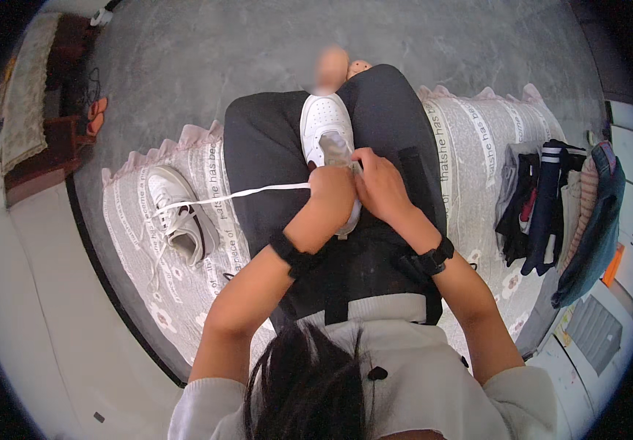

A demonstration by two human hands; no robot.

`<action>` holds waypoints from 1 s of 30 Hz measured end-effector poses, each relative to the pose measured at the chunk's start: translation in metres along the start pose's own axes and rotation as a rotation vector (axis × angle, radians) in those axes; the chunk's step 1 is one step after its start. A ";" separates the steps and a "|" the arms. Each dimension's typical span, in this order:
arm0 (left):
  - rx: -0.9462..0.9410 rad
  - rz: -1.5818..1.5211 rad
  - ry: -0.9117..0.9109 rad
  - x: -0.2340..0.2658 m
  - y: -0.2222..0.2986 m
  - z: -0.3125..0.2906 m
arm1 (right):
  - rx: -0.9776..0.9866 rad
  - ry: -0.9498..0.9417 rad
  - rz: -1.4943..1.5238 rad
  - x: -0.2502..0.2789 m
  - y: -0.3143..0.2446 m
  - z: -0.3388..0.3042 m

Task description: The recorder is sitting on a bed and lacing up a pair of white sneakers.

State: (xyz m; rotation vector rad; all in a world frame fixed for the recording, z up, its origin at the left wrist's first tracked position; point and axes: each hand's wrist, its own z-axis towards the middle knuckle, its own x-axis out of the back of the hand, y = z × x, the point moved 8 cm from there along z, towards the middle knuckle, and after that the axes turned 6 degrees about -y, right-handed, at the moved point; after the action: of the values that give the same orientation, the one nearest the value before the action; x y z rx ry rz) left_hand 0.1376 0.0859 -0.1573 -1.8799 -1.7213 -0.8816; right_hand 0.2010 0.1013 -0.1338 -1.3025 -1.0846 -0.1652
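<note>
A white sneaker (324, 121) with small holes in its toe lies on my lap, toe pointing away from me. My left hand (333, 196) is closed at the sneaker's opening, and a white shoelace (258, 191) runs from it leftward to the other shoe. Whether that lace belongs to the lap shoe or the other one I cannot tell. With bent fingers, my right hand (381, 185) grips the sneaker's collar just beside the left. Both hands hide the heel part. The second sneaker (178, 213), white with dark trim, rests on the bed at my left, its lace hanging loose.
I sit on a patterned, frilled bedspread (470, 176). Several folded clothes (551, 198) stand in a row at the right, near white cabinets (624, 161). Beyond my knees a tan rounded shape (331, 70) is blurred. Orange slippers (96, 116) are by the brown furniture at left.
</note>
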 end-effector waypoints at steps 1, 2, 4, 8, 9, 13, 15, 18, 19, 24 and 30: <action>-0.030 0.098 -0.106 -0.006 0.005 0.003 | 0.001 -0.001 0.001 0.000 0.000 0.001; -0.060 0.194 -0.212 -0.012 0.010 0.005 | -0.003 -0.025 -0.001 -0.001 0.002 0.003; -0.035 0.184 -0.292 -0.014 0.015 0.013 | -0.001 -0.051 0.000 -0.002 0.005 0.003; 0.030 0.095 -0.156 -0.027 -0.002 0.025 | 0.002 -0.097 0.052 -0.005 0.005 0.003; -0.025 0.064 -0.121 -0.013 -0.003 0.017 | -0.017 -0.090 0.065 -0.004 0.009 0.002; -0.234 -0.180 0.316 0.051 -0.041 -0.020 | -0.033 0.013 0.115 0.001 0.007 0.000; -0.240 -0.298 0.365 0.080 -0.056 -0.023 | -0.033 -0.005 0.068 0.002 0.006 0.005; -0.301 -0.343 0.438 0.094 -0.066 -0.006 | -0.014 -0.012 0.030 0.000 0.004 0.006; -0.312 -0.283 0.451 0.096 -0.065 -0.001 | -0.005 -0.001 0.041 0.000 0.004 0.007; -0.323 -0.148 0.349 0.081 -0.048 0.032 | 0.019 0.025 0.039 0.001 0.004 0.004; -0.385 -0.095 0.357 0.080 -0.043 0.036 | 0.024 0.045 0.033 0.000 0.006 0.004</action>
State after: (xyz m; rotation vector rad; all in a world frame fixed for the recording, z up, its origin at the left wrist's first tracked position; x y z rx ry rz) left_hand 0.1030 0.1727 -0.1296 -1.7318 -1.5066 -1.5732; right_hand 0.2022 0.1064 -0.1382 -1.2883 -1.0235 -0.1561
